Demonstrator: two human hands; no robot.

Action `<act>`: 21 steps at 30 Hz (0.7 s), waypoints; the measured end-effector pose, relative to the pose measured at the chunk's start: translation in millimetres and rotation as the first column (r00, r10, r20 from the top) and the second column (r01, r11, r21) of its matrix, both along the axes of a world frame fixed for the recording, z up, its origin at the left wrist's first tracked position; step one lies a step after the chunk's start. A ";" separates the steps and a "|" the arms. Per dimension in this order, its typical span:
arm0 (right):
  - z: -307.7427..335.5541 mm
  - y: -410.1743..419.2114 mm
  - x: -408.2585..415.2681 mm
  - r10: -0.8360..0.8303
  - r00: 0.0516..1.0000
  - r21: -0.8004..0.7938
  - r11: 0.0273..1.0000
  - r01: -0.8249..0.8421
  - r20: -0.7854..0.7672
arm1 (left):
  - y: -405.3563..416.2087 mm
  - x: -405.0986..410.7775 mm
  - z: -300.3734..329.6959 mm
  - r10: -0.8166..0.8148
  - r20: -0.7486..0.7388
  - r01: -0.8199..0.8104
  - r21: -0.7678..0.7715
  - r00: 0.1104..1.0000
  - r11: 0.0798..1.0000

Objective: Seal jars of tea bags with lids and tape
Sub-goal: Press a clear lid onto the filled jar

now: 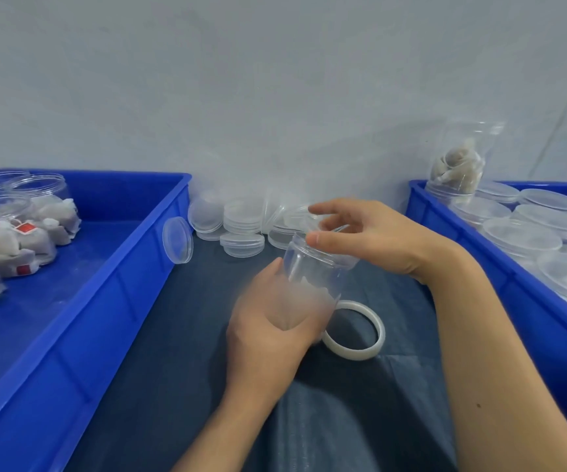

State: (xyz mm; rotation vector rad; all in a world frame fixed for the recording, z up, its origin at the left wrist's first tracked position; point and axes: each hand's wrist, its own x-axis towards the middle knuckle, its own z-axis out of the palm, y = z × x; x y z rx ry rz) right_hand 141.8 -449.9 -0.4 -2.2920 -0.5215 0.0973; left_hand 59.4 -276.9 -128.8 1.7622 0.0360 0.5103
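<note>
My left hand [268, 328] grips the lower half of a clear plastic jar [312, 277], which tilts with its mouth toward the upper right. Pale tea bags show blurred inside it. My right hand [377, 240] is at the jar's mouth. Its thumb lies on the rim and its fingers curl round what looks like a clear lid [338, 229], hard to make out. A roll of white tape [357, 352] lies flat on the dark cloth, just right of my left hand.
A blue bin [132, 267] on the left holds open jars of tea bags [20, 233]. Loose clear lids [241, 216] are piled by the wall, one leaning lid [178, 240] against that bin. The right blue bin [479, 267] holds lidded jars [530, 233] and a clear bag [459, 165].
</note>
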 end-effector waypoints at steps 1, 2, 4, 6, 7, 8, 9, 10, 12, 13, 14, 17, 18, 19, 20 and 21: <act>0.2 0.3 -0.2 0.010 1.000 -0.012 1.000 -0.010 -0.008 | 0.0 0.0 -0.2 -0.002 0.004 0.002 0.000 1.000 1.000; 0.2 0.2 -0.4 0.020 1.000 -0.021 1.000 -0.020 -0.015 | 0.2 0.1 -0.5 -0.004 0.006 0.004 0.000 1.000 1.000; 0.2 -0.7 -0.7 0.034 0.999 -0.031 0.999 -0.035 -0.032 | 0.7 0.0 -0.9 -0.009 0.006 0.009 -0.003 1.000 1.000; 0.3 -1.6 -0.8 0.043 0.998 -0.035 0.998 -0.044 -0.045 | 1.3 -0.2 -1.3 -0.028 0.004 0.028 -0.008 1.000 1.000; 0.6 -1.5 -1.0 0.046 0.998 -0.035 0.998 -0.048 -0.048 | 1.4 -0.3 -1.5 -0.043 0.004 0.043 -0.016 0.999 0.999; 1.0 -1.4 -1.4 0.051 0.997 -0.034 0.998 -0.053 -0.053 | 1.5 -0.5 -1.6 -0.057 0.007 0.057 -0.024 0.998 0.998; 1.6 -1.2 -1.7 0.058 0.996 -0.029 0.998 -0.060 -0.062 | 1.5 -0.9 -1.4 -0.068 0.015 0.068 -0.034 0.998 0.997; 2.1 -0.8 -2.2 0.068 0.995 -0.022 0.997 -0.070 -0.072 | 1.3 -1.4 -0.7 -0.078 0.022 0.079 -0.043 0.997 0.996; 3.1 0.0 -3.4 0.093 0.991 -0.007 0.996 -0.094 -0.091 | 1.4 -2.0 0.5 -0.107 0.037 0.109 -0.054 0.994 0.993; 3.7 0.2 -4.1 0.104 0.990 0.002 0.995 -0.104 -0.097 | 1.8 -2.1 0.8 -0.121 0.046 0.123 -0.057 0.992 0.991; 4.1 0.3 -4.7 0.114 0.989 0.013 0.993 -0.114 -0.097 | 2.2 -2.0 1.2 -0.131 0.051 0.134 -0.064 0.990 0.989; 5.5 0.4 -6.3 0.146 0.984 0.030 0.989 -0.143 -0.099 | 3.5 -1.7 0.9 -0.140 0.069 0.145 -0.073 0.988 0.987; 5.8 1.0 -6.9 0.161 0.981 0.026 0.987 -0.159 -0.105 | 3.6 -1.8 0.3 -0.137 0.077 0.142 -0.064 0.988 0.988; 5.7 1.5 -7.3 0.176 0.978 0.022 0.984 -0.175 -0.111 | 3.6 -1.9 -0.5 -0.132 0.082 0.136 -0.053 0.988 0.989; 5.3 1.9 -7.5 0.188 0.975 0.022 0.982 -0.186 -0.117 | 3.6 -1.6 -1.4 -0.130 0.087 0.134 -0.051 0.988 0.990; 4.7 2.5 -7.5 0.197 0.973 0.029 0.980 -0.195 -0.121 | 3.9 -1.2 -2.3 -0.135 0.092 0.141 -0.065 0.987 0.988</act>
